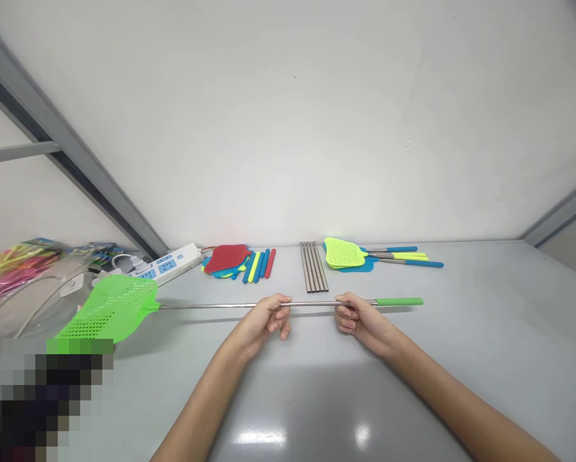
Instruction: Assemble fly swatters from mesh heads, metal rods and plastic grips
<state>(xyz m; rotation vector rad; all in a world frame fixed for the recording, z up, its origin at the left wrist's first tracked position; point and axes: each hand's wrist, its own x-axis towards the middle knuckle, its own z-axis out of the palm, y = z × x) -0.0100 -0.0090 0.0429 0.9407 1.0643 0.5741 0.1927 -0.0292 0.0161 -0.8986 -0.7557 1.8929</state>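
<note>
A green fly swatter [124, 307] with a long telescopic metal rod stretches sideways above the grey table. Its perforated head is at the left and its green handle at the right. My left hand [266, 321] pinches the middle of the rod between thumb and index finger, the other fingers loosely curled. Farther right, my right hand [357, 321] grips the rod just short of the handle, fingers curled under and thumb on top. Beyond my hands lie several bare metal rods [314, 266] side by side.
Loose swatter heads, red on top [227, 258], lie beside several coloured handles [259, 265] at the back. Yellow and blue fly swatters [345, 253] with handles attached are stacked at back right. A white power strip [172, 263], cables and plastic-wrapped items [22, 263] occupy the left.
</note>
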